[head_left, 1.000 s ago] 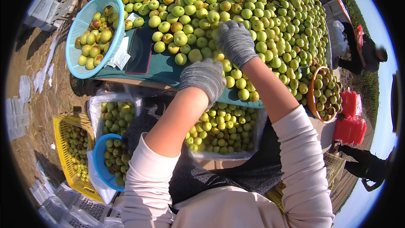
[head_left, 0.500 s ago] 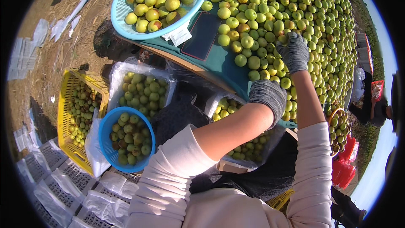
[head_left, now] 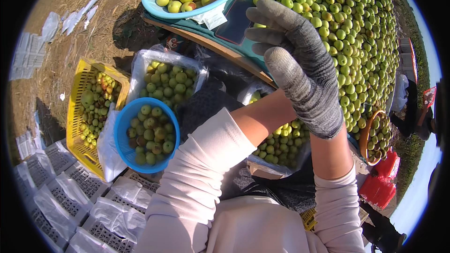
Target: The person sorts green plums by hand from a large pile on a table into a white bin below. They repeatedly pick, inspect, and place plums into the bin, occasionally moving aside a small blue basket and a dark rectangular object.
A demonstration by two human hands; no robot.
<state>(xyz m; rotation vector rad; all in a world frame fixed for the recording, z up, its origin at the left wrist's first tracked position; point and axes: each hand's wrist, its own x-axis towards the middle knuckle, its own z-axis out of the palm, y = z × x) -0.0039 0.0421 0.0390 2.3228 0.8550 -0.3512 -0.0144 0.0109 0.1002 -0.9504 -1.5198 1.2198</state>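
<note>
My right hand [head_left: 311, 77], in a grey knit glove, is raised close in front of the view. Its fingers stretch to the left with the thumb apart, and nothing shows in them. My left forearm [head_left: 267, 115] runs up from the lower left and passes behind the right glove, which hides my left hand and its fingers. Beyond the hands, a big heap of green jujubes [head_left: 349, 51] covers a table with a green cloth. At its left corner, a light blue basket [head_left: 145, 1] holds yellowish and red-brown fruit. A dark, flat, red-edged rectangle [head_left: 234, 22] lies beside that basket.
Below the table's wooden edge [head_left: 211, 47] stand a plastic-lined crate [head_left: 136, 77], a blue basin [head_left: 117, 136] and a yellow crate [head_left: 73, 126], all with fruit. Another lined box of fruit [head_left: 281, 147] sits under my arms. A round basket [head_left: 364, 136] and red bags [head_left: 378, 189] are at right.
My right hand has come up from the heap toward the view, its fingers spreading. My left hand is now hidden behind it. The whole view has shifted slightly.
</note>
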